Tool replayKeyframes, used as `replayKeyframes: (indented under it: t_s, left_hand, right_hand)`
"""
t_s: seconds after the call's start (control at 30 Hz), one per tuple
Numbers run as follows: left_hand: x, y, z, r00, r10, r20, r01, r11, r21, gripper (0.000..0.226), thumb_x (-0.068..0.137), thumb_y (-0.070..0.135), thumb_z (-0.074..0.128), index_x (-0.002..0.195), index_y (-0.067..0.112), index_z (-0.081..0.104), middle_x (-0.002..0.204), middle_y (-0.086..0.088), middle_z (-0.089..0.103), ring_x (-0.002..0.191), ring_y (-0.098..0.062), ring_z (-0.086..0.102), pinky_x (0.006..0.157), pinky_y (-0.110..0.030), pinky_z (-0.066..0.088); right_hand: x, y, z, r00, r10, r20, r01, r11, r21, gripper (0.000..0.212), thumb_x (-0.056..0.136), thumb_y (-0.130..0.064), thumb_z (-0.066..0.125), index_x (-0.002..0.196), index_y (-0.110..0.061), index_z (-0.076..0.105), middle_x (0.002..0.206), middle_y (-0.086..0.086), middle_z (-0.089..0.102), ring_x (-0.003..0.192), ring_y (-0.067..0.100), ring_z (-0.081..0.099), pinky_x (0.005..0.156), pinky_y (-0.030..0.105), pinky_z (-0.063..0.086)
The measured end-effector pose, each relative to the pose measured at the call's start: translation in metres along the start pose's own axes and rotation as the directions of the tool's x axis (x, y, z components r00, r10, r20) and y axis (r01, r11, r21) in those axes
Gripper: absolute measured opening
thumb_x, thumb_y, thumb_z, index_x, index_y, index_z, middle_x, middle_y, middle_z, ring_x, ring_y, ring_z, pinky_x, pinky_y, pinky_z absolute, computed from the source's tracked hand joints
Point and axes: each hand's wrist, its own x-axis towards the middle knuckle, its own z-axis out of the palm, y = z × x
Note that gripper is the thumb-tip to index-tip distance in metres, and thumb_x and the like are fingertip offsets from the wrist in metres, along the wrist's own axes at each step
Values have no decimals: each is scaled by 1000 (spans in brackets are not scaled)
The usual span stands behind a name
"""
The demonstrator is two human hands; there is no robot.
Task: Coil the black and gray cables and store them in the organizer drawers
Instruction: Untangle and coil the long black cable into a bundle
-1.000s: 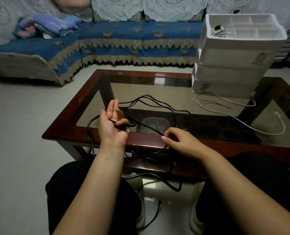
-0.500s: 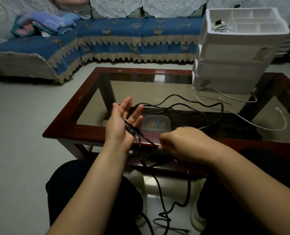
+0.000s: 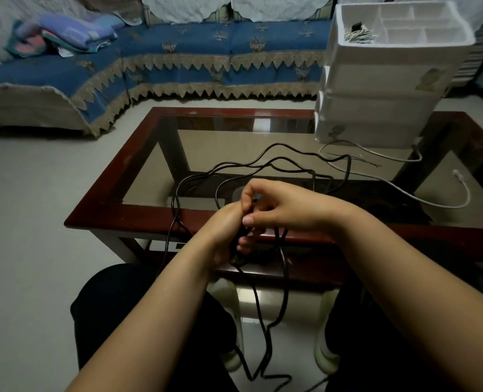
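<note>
Over the table's [image 3: 138, 219] near edge my left hand [image 3: 220, 236], fingers spread a moment before, had closed round the black cable [image 3: 265, 165] as my right hand [image 3: 274, 207] pinched another turn against it, so coiling had begun, the gray cable [image 3: 421, 196] lying untouched by the organizer [image 3: 387, 80].

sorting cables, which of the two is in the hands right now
The black cable: both the left hand and right hand grip it at the table's near edge. The gray cable lies untouched by the organizer.
</note>
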Motion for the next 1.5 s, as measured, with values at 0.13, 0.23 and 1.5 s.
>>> replayKeyframes:
  t_s: [0.13, 0.23, 1.5]
  left_hand:
    - [8, 0, -13, 994, -81, 74, 75, 994, 85, 53, 97, 56, 32, 69, 16, 51, 47, 5, 33, 34, -4, 23, 34, -13, 19]
    - [8, 1, -21, 982, -115, 147, 94, 985, 142, 56, 84, 71, 36, 67, 19, 48, 50, 7, 32, 37, -4, 22, 35, -15, 18]
    - [20, -13, -17, 927, 65, 369, 187, 773, -606, 55, 93, 54, 38, 52, 17, 37, 39, 6, 30, 29, -5, 24, 32, -16, 34]
  right_hand:
    - [2, 15, -5, 996, 45, 72, -50, 996, 67, 30, 85, -12, 69, 109, -19, 51, 85, 7, 58, 77, 11, 57, 73, 25, 50]
    - [5, 20, -7, 997, 50, -52, -54, 995, -89, 22, 83, -23, 72, 95, -16, 55, 83, 2, 60, 72, 8, 53, 66, 25, 45]
    - [-14, 45, 37, 977, 215, -9, -35, 196, 980, 48, 83, -58, 44, 73, -12, 52, 45, -7, 30, 35, 5, 30, 48, 22, 45]
